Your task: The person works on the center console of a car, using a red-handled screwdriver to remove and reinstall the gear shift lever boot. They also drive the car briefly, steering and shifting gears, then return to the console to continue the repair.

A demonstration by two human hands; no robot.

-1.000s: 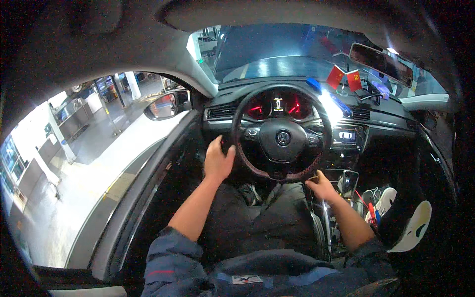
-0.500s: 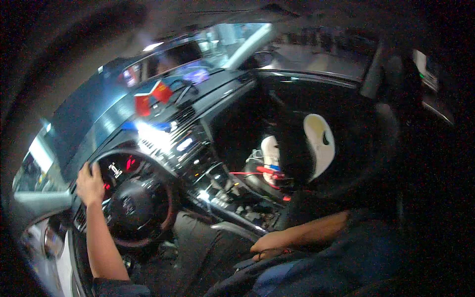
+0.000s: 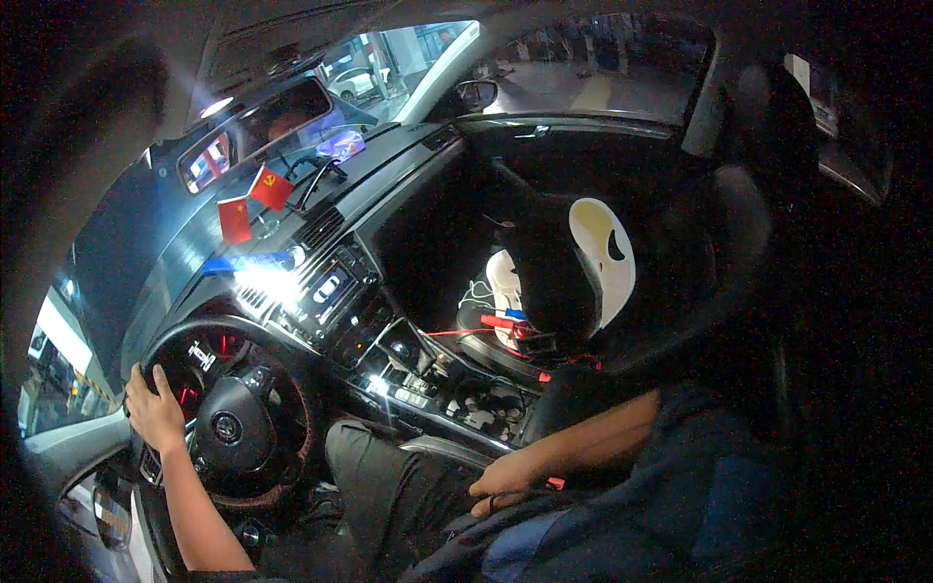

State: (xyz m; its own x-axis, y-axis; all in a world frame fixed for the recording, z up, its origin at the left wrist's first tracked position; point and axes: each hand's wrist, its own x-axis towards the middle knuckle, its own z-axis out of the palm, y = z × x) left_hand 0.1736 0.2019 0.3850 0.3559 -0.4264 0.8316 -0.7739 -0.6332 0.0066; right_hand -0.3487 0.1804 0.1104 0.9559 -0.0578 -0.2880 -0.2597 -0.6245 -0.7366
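The left hand was curled around the upper left rim of the steering wheel, fingers wrapped over it and pressed against the dark rim. The right hand lay low beside the person's right thigh, fingers bent inward near a small red tab; whether it pinched anything could not be told. The wheel sat at the lower left of the view, before the red-lit instrument cluster. Between the seats, the centre console held the gear lever and a clutter of small items too dim to make out. On the passenger seat rested white gear with red and blue wires. Two small red flags stood on the dashboard under the rear-view mirror.
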